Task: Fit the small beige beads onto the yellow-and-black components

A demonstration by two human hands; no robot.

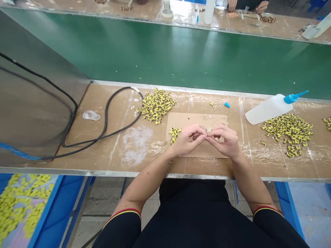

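Observation:
My left hand point(187, 139) and my right hand point(224, 140) meet over a brown cardboard sheet point(191, 120) on the workbench. The fingertips of both hands are pinched together on a tiny part that is too small to name. A small cluster of yellow and black parts point(174, 133) lies on the cardboard just left of my left hand. Some small pale metal bits point(209, 130) lie under and behind my right hand's fingers.
Piles of yellow parts lie at back left point(156, 104) and at right point(289, 128). A white squeeze bottle point(269, 108) with a blue nozzle lies on its side. A black cable point(103, 124) loops at left. Behind runs a green conveyor belt point(181, 55); another person's hands point(261, 7) work beyond it. A blue bin of yellow parts point(23, 203) sits at lower left.

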